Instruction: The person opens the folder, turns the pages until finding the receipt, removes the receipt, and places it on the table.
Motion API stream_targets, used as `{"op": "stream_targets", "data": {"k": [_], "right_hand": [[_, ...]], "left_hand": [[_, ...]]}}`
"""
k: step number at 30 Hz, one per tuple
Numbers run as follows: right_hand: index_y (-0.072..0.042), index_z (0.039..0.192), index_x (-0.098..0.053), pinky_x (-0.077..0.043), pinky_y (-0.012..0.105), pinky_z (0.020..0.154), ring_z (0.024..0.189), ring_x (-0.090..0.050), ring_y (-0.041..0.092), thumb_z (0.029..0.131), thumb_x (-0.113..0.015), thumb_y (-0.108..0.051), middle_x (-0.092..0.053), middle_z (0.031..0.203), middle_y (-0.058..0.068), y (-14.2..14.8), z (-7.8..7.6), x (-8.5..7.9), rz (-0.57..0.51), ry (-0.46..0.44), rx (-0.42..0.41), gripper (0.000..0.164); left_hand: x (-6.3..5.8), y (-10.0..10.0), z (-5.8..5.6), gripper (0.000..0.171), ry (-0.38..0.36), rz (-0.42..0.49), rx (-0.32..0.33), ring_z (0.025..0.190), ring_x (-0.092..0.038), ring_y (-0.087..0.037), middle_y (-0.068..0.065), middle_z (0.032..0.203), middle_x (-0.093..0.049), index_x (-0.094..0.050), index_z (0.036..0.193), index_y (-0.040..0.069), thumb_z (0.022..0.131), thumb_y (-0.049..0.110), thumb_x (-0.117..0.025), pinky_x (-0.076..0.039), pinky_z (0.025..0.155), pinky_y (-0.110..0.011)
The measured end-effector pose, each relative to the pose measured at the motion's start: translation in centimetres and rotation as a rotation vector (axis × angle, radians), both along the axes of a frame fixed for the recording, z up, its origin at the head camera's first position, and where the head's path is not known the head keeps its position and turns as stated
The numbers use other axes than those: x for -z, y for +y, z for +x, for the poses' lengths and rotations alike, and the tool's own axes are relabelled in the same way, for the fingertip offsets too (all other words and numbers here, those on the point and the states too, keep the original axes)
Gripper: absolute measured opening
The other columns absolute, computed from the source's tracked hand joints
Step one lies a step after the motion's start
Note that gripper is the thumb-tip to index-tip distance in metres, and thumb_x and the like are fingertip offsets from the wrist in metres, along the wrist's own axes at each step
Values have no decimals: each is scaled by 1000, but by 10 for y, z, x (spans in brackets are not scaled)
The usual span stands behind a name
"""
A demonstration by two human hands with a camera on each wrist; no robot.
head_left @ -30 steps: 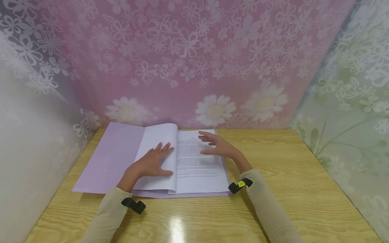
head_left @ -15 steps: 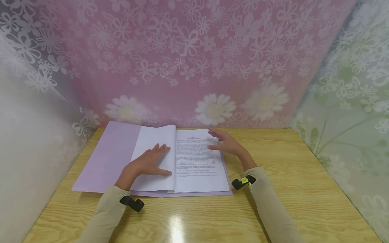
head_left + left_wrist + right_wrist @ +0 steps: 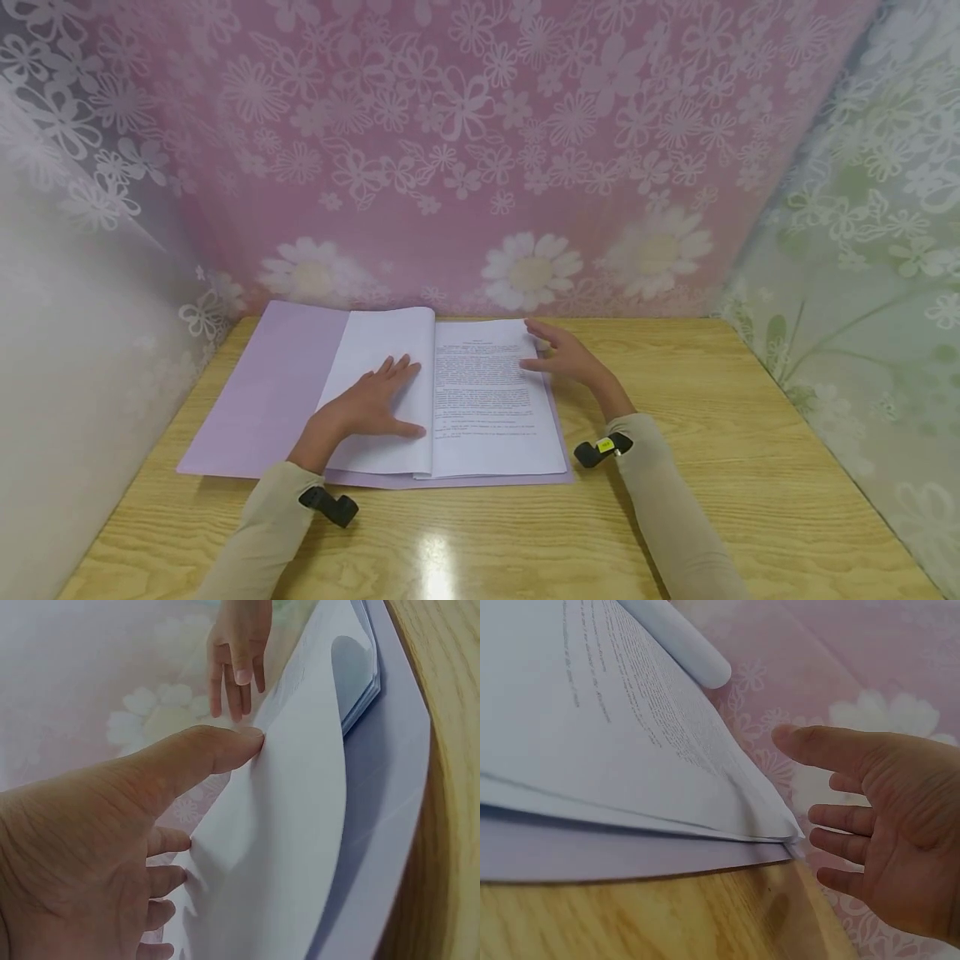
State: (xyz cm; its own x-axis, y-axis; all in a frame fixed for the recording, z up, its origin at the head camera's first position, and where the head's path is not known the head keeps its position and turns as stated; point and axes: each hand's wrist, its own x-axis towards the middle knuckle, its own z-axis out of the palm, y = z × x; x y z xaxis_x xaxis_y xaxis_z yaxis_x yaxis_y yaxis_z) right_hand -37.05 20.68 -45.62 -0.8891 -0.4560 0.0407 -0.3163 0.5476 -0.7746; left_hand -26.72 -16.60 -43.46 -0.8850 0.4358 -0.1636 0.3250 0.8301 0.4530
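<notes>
A lilac folder (image 3: 247,400) lies open on the wooden table with a stack of white sheets in it. My left hand (image 3: 367,404) rests with spread fingers on the turned-over pages (image 3: 390,333), whose bend bulges up near the middle. In the left wrist view its thumb and fingertips touch the white paper (image 3: 292,810). The printed page (image 3: 487,400) faces up on the right half. My right hand (image 3: 566,357) hovers at that page's upper right edge, thumb apart from the fingers. The right wrist view shows this hand (image 3: 900,825) holding nothing, beside the sheets' corner (image 3: 787,832).
The wooden table (image 3: 712,467) extends in front of the folder and to its right. A pink flowered backdrop (image 3: 450,167) rises behind the table, with pale flowered panels at both sides. Black wrist cameras (image 3: 330,506) sit on both sleeves.
My right hand has moved right, from over the printed page to its right edge, uncovering more print. My left hand has stayed on the turned pages, shifting only slightly.
</notes>
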Motion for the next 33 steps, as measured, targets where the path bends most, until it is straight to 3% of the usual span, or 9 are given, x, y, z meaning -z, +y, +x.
{"op": "stream_targets", "data": {"k": [7,16,24,33], "right_hand": [[-11,161,-31,-21,59,125,154,-30,38,88,-82,-33,-34,165,16,2,-1,6,64,23,32,92],[-9,161,-32,-25,58,124,148,-40,37,88,-82,-33,-45,159,18,5,-4,13,88,32,41,91],[-8,161,-31,-22,59,124,152,-33,37,89,-80,-32,-35,165,15,5,-5,14,95,11,35,90],[-8,160,-33,-20,58,125,153,-31,36,89,-80,-33,-35,165,15,4,-5,14,91,29,34,89]], "left_hand": [[2,-1,-2,113,-47,-29,-5,157,-10,-44,-20,170,-15,-20,164,8,81,59,-78,-15,125,-64],[6,-6,-4,115,-104,-30,-10,158,-12,-43,-19,170,-16,-17,164,9,81,61,-78,-15,125,-63],[7,-8,-6,115,-131,-36,-18,158,-13,-42,-19,171,-16,-17,164,9,81,61,-77,-16,125,-63],[8,-11,-5,115,-139,-31,-34,157,-13,-43,-19,170,-17,-19,164,10,80,60,-79,-18,123,-66]]}}
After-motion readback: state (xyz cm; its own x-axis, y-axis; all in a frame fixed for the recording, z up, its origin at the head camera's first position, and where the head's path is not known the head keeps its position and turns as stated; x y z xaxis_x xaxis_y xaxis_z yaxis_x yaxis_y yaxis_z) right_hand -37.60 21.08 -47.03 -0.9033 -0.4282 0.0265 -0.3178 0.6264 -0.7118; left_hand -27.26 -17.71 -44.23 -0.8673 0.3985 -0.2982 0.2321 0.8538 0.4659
